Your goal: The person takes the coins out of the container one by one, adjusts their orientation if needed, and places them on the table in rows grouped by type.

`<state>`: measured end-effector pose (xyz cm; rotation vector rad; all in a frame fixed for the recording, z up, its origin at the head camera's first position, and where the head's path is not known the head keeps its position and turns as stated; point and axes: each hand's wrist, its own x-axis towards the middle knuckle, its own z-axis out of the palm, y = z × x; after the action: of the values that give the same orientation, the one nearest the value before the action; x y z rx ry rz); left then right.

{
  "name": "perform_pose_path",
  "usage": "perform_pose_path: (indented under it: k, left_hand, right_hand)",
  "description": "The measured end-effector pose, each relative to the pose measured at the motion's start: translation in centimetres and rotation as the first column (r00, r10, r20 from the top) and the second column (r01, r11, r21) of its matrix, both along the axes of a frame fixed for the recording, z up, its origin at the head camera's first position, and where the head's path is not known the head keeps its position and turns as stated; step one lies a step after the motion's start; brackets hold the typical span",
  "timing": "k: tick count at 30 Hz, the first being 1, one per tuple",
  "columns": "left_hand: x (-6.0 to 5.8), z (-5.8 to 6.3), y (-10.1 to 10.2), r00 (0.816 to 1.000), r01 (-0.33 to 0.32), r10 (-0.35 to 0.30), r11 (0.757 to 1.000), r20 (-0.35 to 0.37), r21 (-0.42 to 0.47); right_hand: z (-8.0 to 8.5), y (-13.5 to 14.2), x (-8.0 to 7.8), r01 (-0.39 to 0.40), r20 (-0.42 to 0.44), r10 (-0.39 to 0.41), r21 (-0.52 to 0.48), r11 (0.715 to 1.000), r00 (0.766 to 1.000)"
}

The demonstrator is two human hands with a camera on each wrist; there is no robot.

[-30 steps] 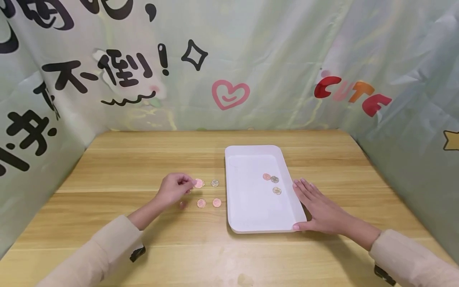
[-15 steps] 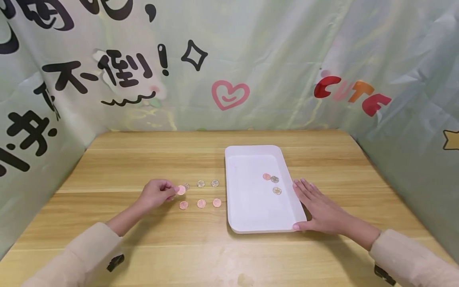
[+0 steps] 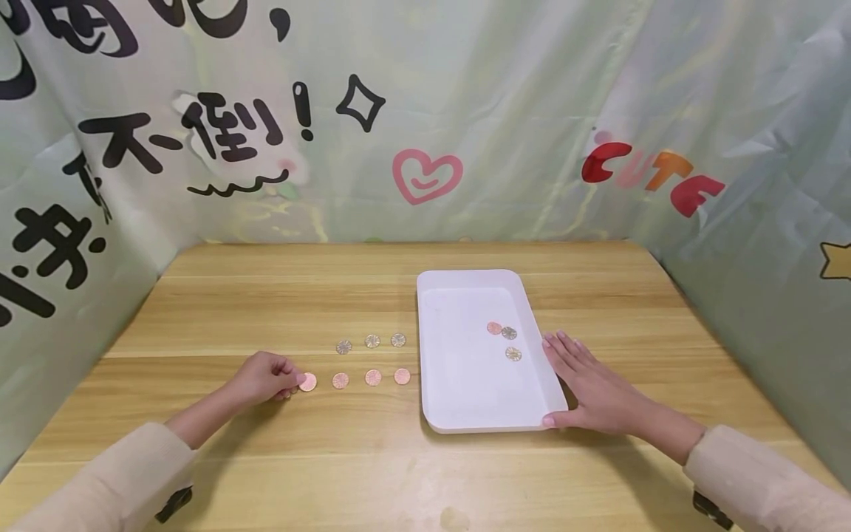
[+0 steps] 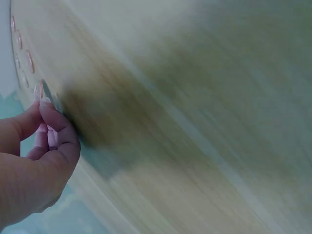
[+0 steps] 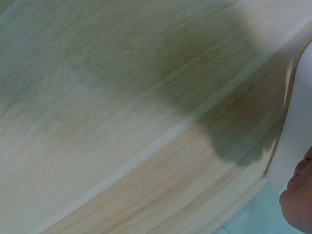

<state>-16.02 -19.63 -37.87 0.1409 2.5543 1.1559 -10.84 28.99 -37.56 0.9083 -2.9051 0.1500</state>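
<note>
My left hand [image 3: 264, 378] pinches a copper-coloured coin [image 3: 308, 382] by its edge, low over the table at the left end of the front row. In the left wrist view the coin [image 4: 38, 91] stands tilted between thumb and fingertip. Several copper coins [image 3: 373, 377] make up that front row. Behind it lie a gold-coloured coin [image 3: 372, 340] and two silvery coins [image 3: 398, 340]. My right hand [image 3: 595, 388] rests with straight fingers along the right edge of the white tray [image 3: 459, 403], thumb at its near corner. The right wrist view shows only part of this hand [image 5: 298, 200].
Inside the tray lie a copper coin [image 3: 494, 327], a silvery coin [image 3: 509, 332] and a gold coin [image 3: 513, 354]. The wooden table [image 3: 319, 473] is enclosed behind and at both sides by a printed cloth [image 3: 518, 96].
My left hand has carried the copper coin leftward and toward the front, from above the back row to the front row's left end. The right hand and tray have stayed put.
</note>
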Motion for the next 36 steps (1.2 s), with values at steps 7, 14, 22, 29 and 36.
perform_pose_path:
  k: [7, 14, 22, 29, 36]
  left_hand:
    - [0.1, 0.0, -0.2, 1.0, -0.003, 0.001, 0.997, -0.018, -0.08]
    - [0.3, 0.7, 0.4, 1.0, -0.018, 0.016, 0.988, -0.014, -0.151]
    - [0.3, 1.6, 0.9, 0.988, -0.028, -0.002, 0.982, -0.155, -0.189]
    - [-0.5, 3.0, 2.3, 0.966, -0.035, 0.004, 0.993, -0.258, -0.115]
    - [-0.9, 3.2, 4.6, 0.964, -0.046, 0.041, 0.999, -0.263, -0.015]
  right_hand:
    - [0.0, 0.0, 0.0, -0.002, 0.003, 0.002, -0.005, 1.0, 1.0]
    - [0.2, -0.1, 0.0, 0.002, 0.027, -0.002, -0.01, 1.0, 1.0]
    - [0.1, -0.1, 0.0, 0.0, 0.017, 0.0, -0.007, 1.0, 1.0]
    - [0.1, -0.1, 0.0, 0.015, 0.037, -0.014, -0.012, 1.0, 0.999]
    - [0.0, -0.1, 0.0, 0.001, 0.003, -0.001, -0.005, 1.0, 1.0]
